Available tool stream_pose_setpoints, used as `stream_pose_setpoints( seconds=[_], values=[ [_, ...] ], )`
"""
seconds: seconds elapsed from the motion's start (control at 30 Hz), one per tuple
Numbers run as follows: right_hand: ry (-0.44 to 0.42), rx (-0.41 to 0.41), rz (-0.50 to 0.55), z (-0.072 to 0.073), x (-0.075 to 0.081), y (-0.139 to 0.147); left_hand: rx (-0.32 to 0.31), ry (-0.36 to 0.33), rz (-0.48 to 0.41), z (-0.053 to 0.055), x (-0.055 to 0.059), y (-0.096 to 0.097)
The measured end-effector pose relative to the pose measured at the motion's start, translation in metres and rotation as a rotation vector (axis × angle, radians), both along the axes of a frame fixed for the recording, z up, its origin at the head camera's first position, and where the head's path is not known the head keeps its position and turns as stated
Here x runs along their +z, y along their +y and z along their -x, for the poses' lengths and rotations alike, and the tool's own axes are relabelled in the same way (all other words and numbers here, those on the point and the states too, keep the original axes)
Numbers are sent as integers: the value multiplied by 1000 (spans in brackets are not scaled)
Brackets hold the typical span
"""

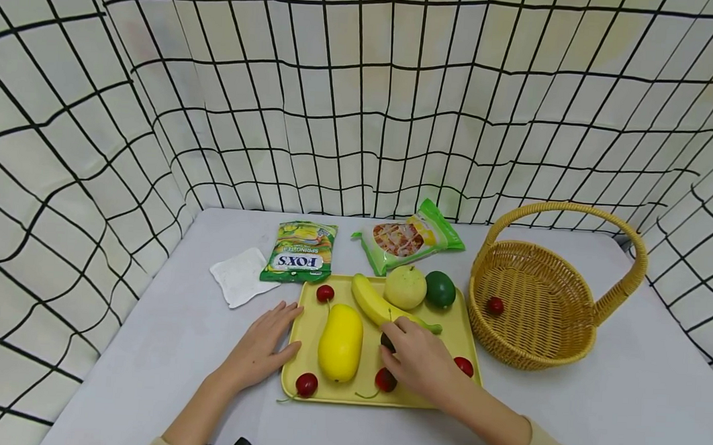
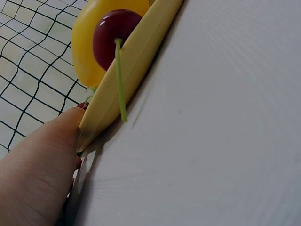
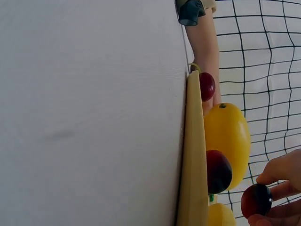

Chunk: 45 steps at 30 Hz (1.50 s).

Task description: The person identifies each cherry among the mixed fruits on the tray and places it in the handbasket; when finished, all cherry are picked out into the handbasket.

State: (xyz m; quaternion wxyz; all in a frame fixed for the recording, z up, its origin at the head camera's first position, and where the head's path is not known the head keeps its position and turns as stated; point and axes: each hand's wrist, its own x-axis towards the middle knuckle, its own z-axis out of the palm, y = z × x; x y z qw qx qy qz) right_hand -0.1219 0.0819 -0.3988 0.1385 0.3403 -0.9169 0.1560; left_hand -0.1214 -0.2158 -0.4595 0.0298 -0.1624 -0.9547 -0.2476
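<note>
In the head view a yellow tray (image 1: 362, 397) bears toy fruit. My right hand (image 1: 419, 357) pinches a dark red cherry (image 3: 256, 200) between thumb and fingers, above the tray's right half. Just below that hand lies another cherry (image 1: 386, 380), and a red one (image 1: 464, 366) sits by the right rim. My left hand (image 1: 262, 345) rests on the table with its fingers extended, touching the tray's left edge. Beside it are a yellow oblong fruit (image 1: 341, 343), a cherry (image 1: 325, 293) and a stemmed cherry (image 2: 113, 40). Behind the right hand lie a banana (image 1: 376, 304), a pear (image 1: 405, 287) and a green avocado-like fruit (image 1: 440, 289).
A wicker basket (image 1: 528, 346) with a tall handle stands right of the tray, one cherry (image 1: 494, 306) inside. Behind the tray lie a green FOX'S candy bag (image 1: 300, 250) and a green-white packet (image 1: 410, 240). A white cloth (image 1: 241, 277) lies left. Black netting (image 1: 386, 116) encloses the table.
</note>
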Motion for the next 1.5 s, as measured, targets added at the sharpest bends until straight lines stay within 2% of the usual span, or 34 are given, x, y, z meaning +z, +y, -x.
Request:
stream_pose_setpoints(
  seconds=[0.37,0.67,1.03,1.23,1.5],
  values=[
    [35,-55,26,-2,7,14,-5,7,3,0,1,0],
    [139,-41,87,3,7,32,-8,20,4,2,1,1],
    [143,-111,103,7,17,58,-7,18,3,2,0,1],
    [171,-122,126,13,16,72,-3,17,6,2,0,1],
    [182,-188,123,15,17,88,-9,10,4,1,-1,0]
  ],
)
